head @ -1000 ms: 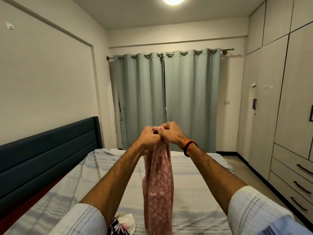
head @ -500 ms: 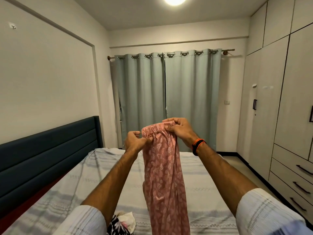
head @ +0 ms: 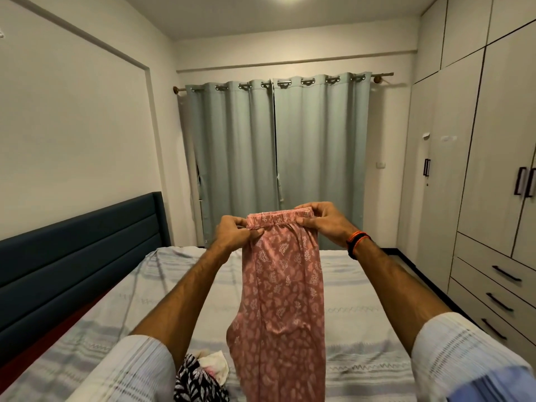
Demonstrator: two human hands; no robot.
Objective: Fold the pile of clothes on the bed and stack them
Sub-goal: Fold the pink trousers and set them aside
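Note:
A pair of pink patterned trousers (head: 284, 288) hangs in the air in front of me, above the bed (head: 362, 300). My left hand (head: 232, 232) pinches the left end of the elastic waistband. My right hand (head: 324, 221) pinches the right end, slightly higher. The waistband is spread between the two hands and the legs hang down together, out of the bottom of the view. A small pile of clothes (head: 200, 375), black-and-white patterned and white pieces, lies on the bed near me, partly hidden by my left arm.
The bed has a striped grey sheet and a dark blue headboard (head: 72, 250) on the left. Grey-green curtains (head: 275, 158) hang at the far wall. A wardrobe with drawers (head: 493, 227) lines the right side, with a strip of floor between it and the bed.
My hands were bunched together on the garment's top. They have moved apart, spreading the waistband flat, and the trousers now hang wider.

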